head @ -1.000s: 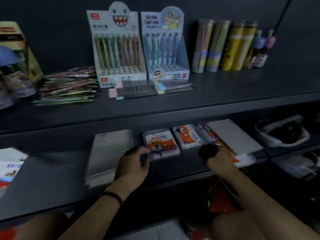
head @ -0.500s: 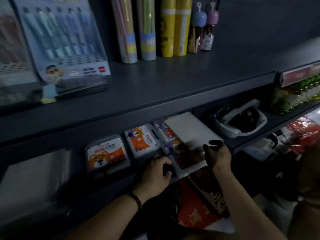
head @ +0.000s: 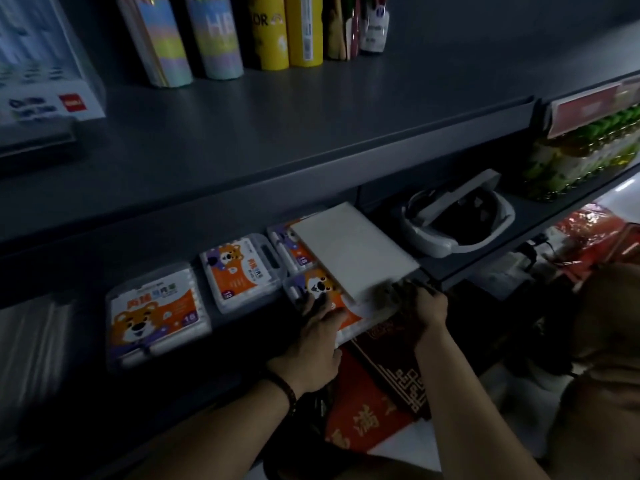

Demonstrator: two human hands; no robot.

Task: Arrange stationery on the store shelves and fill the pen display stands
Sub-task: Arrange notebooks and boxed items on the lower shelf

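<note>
A row of clear crayon cases with an orange bear label lies on the lower shelf (head: 242,344): one at the left (head: 156,317), one in the middle (head: 242,270), one behind (head: 289,242) and one at the front (head: 313,284). A flat white box (head: 353,251) lies on top of the two right-hand cases. My left hand (head: 318,332) lies flat on the front case with straight fingers. My right hand (head: 420,301) grips the white box at its near right corner; the fingers are blurred.
Tall tubes of pencils (head: 214,36) and a pen display stand (head: 45,81) are on the upper shelf (head: 311,116). A white headset (head: 457,216) lies right of the cases. Red paper goods (head: 377,403) sit below the shelf, and green jars (head: 585,157) at far right.
The view swung right and closer to the lower shelf. My left hand slid from the shelf's edge onto the front case. My right hand stayed at the white box's near corner.
</note>
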